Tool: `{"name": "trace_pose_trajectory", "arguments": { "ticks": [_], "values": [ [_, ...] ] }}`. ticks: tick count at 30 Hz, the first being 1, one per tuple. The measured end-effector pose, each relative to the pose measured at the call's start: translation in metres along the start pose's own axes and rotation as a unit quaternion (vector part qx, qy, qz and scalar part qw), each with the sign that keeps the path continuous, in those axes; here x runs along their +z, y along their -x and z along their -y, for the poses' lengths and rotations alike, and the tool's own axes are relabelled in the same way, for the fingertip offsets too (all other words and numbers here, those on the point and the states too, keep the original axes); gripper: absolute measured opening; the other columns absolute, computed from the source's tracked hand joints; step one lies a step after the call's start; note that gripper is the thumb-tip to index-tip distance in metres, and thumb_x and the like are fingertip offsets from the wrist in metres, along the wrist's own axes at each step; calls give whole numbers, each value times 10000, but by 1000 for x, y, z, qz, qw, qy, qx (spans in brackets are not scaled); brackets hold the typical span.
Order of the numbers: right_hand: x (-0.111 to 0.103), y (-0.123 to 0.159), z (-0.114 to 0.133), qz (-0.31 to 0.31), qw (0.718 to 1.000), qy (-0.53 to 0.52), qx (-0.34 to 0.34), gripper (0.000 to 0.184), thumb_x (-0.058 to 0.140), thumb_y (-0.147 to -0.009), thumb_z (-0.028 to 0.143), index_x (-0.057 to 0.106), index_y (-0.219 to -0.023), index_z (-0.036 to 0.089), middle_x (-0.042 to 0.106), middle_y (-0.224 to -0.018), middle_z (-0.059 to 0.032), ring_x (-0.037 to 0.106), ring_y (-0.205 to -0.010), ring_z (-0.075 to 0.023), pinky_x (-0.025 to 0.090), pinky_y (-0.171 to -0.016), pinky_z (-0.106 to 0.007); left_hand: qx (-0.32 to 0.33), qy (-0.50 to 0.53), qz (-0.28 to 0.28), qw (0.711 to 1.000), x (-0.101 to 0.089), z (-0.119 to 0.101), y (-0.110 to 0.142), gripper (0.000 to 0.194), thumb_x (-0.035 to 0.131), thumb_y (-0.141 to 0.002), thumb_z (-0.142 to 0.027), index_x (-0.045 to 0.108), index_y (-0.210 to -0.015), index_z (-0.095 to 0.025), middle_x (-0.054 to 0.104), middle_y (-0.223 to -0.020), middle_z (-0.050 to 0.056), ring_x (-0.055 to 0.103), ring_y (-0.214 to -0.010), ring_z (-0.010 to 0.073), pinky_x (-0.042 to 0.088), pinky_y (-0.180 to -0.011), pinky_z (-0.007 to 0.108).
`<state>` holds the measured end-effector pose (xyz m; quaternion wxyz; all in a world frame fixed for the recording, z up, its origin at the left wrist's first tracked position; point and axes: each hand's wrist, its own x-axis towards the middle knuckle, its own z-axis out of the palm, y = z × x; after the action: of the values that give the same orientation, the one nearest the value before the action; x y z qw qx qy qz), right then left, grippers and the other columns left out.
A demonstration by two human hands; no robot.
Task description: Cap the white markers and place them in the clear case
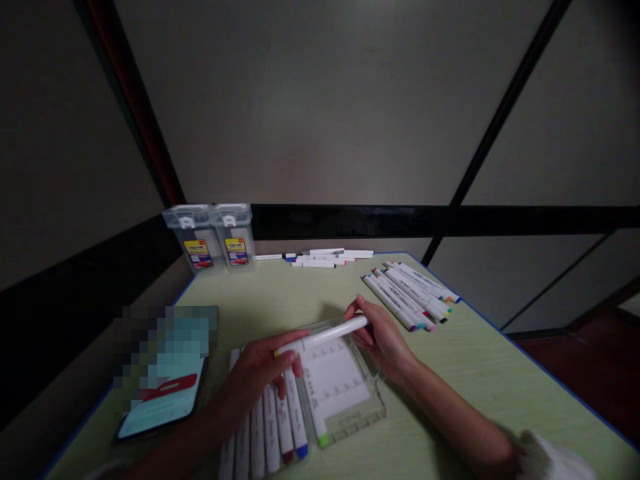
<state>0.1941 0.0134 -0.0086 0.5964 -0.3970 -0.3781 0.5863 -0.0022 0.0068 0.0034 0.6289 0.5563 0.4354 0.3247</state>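
A white marker (330, 335) is held slantwise between both hands, above a clear plastic case. My left hand (265, 363) pinches its left end, where a bit of yellow shows. At the other end, the fingers of my right hand (377, 333) close on the tip. Below lies the open clear case (377, 407), with a white insert (337, 383) in its right part. One green-ended marker (320, 417) rests along that insert. Under my left hand several white markers (271, 433) lie side by side, two with dark red and blue ends; my hand and forearm cover part of them.
A phone (170, 393) with a lit screen lies at the left. Two lidded clear boxes (233, 237) with yellow labels stand at the back left. Loose markers (325, 258) lie along the back edge, and a row of markers (410, 293) is at the right.
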Motion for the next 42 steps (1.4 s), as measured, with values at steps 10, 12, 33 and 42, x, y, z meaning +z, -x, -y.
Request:
{"name": "trace_pose_trajectory", "arguments": {
  "ticks": [10, 12, 33, 42],
  "values": [
    [2, 2, 4, 27, 999, 8, 15, 265, 571, -701, 381, 528, -581, 149, 229, -311, 109, 118, -310, -33, 59, -341, -206, 17, -24, -24, 999, 0, 0, 3, 406, 570, -665, -269, 609, -1051, -149, 571, -588, -39, 428, -418, 59, 334, -435, 194],
    [2, 2, 4, 26, 999, 18, 19, 246, 581, -692, 364, 528, -585, 149, 238, -320, 108, 119, -315, -33, 58, -343, -208, 16, -18, -21, 999, -1, 0, 2, 405, 564, -669, -269, 603, -1056, -152, 563, -580, -44, 428, -419, 59, 330, -432, 192],
    [-3, 0, -2, -6, 999, 32, -7, 225, 598, -689, 332, 475, -604, 164, 305, -346, 103, 162, -345, -36, 74, -379, -218, 20, 2, -3, 1000, 1, 2, 1, 442, 563, -678, -287, 575, -1090, -128, 489, -498, -58, 397, -430, 68, 318, -399, 183],
    [-3, 0, -2, -15, 999, 33, -11, 227, 619, -668, 339, 483, -616, 164, 334, -384, 89, 218, -375, -47, 117, -398, -218, 26, 3, 5, 1000, -2, 6, -1, 456, 554, -683, -297, 559, -1094, -100, 499, -470, -61, 380, -409, 62, 308, -405, 186]
  ]
}}
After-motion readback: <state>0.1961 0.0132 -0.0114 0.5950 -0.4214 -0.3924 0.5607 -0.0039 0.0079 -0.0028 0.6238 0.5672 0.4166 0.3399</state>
